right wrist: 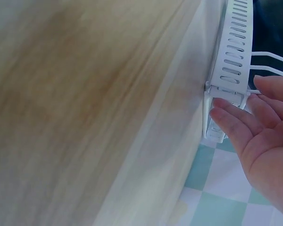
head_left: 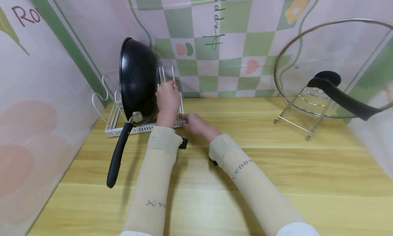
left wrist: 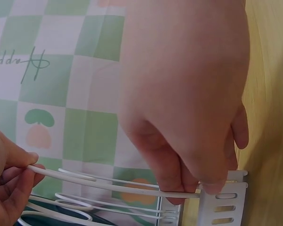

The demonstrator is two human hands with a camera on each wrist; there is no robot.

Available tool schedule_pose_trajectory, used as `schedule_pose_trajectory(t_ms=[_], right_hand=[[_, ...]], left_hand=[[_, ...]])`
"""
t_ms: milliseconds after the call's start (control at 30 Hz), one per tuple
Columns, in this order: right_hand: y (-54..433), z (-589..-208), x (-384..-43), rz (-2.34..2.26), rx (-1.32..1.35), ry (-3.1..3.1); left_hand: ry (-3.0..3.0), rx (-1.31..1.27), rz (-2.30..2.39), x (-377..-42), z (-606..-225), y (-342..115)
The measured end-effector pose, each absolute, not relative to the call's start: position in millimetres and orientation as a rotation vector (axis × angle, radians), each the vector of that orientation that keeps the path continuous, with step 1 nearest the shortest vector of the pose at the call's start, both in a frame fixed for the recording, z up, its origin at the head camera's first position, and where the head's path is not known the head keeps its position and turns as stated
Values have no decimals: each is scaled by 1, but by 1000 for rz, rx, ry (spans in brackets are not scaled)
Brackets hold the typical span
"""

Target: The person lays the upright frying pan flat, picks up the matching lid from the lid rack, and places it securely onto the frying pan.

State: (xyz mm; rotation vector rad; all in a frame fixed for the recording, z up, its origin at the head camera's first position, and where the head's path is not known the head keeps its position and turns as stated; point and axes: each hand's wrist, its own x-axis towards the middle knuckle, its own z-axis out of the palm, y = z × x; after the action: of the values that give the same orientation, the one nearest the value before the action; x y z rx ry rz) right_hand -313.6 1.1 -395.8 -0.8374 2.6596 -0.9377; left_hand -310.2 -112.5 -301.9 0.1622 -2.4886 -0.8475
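A white wire pot rack (head_left: 144,129) with a slotted base stands at the back left of the wooden table. My left hand (head_left: 168,99) pinches the free end of a white wire divider (left wrist: 108,187) at the rack's right end. Low on the same divider, my right hand (head_left: 196,123) pinches the wire where it meets the slotted base. Its fingers (right wrist: 231,120) lie against the corner of the base in the right wrist view. Left of the left hand, a black wok (head_left: 136,79) stands on its side between dividers, its black handle (head_left: 118,157) pointing down and forward.
A glass lid (head_left: 294,58) with a steel rim and black handle (head_left: 344,97) leans on a metal wire stand (head_left: 294,124) at the right. A checkered cloth (head_left: 236,58) hangs behind the table; a patterned panel (head_left: 40,126) borders its left side.
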Motion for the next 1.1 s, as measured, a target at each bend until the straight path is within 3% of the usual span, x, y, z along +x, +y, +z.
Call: schedule_pose_trajectory(t_ms=[1100], right_hand=[[2,-393,-317,-869,-844,2648]], left_hand=[[-2499,187,-852,-309,-301,-109]])
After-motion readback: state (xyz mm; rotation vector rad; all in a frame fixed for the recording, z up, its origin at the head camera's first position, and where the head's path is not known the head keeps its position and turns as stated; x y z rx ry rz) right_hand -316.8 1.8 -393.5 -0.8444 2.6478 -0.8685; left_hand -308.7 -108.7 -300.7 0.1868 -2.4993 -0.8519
